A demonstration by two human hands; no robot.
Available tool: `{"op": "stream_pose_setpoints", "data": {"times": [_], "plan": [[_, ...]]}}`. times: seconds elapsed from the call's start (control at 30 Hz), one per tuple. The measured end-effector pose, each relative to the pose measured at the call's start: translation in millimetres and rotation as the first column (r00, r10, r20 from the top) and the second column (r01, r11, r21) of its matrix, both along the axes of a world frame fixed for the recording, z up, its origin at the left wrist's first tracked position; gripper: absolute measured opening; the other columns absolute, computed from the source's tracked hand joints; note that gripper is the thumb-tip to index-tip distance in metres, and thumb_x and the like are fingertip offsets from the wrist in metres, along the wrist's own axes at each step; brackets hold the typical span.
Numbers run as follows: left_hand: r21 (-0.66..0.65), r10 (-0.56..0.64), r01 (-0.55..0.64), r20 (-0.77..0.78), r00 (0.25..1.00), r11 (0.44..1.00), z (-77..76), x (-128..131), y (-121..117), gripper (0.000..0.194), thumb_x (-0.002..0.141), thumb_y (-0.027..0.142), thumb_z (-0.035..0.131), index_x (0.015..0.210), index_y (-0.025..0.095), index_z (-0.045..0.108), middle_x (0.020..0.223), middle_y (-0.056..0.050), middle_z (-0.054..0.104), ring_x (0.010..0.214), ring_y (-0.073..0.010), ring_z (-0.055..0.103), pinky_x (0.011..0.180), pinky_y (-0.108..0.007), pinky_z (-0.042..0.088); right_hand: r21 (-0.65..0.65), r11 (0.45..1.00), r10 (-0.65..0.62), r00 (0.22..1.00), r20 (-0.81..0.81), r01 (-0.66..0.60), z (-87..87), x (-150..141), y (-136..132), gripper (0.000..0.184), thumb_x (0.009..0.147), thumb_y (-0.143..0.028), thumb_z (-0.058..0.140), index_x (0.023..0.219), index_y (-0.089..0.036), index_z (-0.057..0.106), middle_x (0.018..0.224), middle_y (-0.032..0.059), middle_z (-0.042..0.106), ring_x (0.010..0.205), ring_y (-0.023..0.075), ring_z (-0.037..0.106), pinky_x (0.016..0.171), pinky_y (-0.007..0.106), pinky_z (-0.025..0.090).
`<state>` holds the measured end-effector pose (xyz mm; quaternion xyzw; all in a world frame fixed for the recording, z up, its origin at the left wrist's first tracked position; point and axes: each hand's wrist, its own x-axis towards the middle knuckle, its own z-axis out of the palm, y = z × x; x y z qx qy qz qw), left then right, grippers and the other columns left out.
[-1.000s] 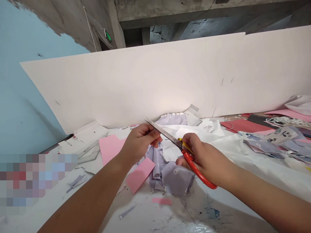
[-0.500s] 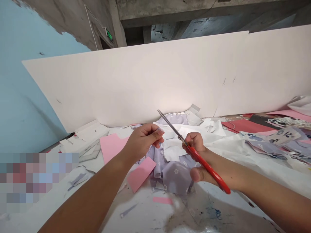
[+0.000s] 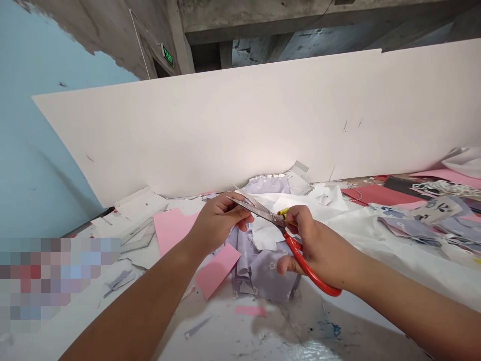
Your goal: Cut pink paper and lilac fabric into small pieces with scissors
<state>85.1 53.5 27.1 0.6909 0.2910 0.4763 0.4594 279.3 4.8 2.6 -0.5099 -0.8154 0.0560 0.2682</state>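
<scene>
My right hand (image 3: 313,240) is closed on red-handled scissors (image 3: 308,268), and their parted blades point left toward my left hand. A small yellow piece (image 3: 283,211) shows near the pivot, beside my right fingers; its kind is unclear. My left hand (image 3: 221,215) is in a pinch close to the blade tips, and whatever it holds is hidden. Under the hands lies lilac flowered fabric (image 3: 272,273), with a white scrap (image 3: 266,235) on top. A pink paper piece (image 3: 218,271) rests just below my left hand.
A tall white board (image 3: 240,120) stands along the back of the white table (image 3: 338,341). To the right are white cloth (image 3: 379,245), red sheets (image 3: 376,194), a bundle of white cord (image 3: 447,188) and flowered fabric pieces (image 3: 413,226). Grey-white scraps (image 3: 139,235) lie left.
The scissors have swung lower and left, and their blades have parted, with the tips now at my left fingers. My left hand has stayed nearly still.
</scene>
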Motion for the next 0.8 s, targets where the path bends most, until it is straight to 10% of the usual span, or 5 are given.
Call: {"op": "stream_pose_setpoints", "data": {"times": [0.8], "plan": [[0.041, 0.177, -0.173, -0.115, 0.978, 0.984, 2.8, 3, -10, 0.014, 0.072, 0.03, 0.055, 0.064, 0.018, 0.053, 0.061, 0.002, 0.058, 0.049, -0.0078, 0.051, 0.043, -0.019, 0.037, -0.097, 0.995, 0.017, 0.998, -0.068, -0.024, 5.2, -5, -5, 0.033, 0.073, -0.038, 0.05, 0.08, -0.023, 0.021, 0.052, -0.0086, 0.036, 0.043, 0.011, 0.033, 0.041, 0.022, 0.027]]}}
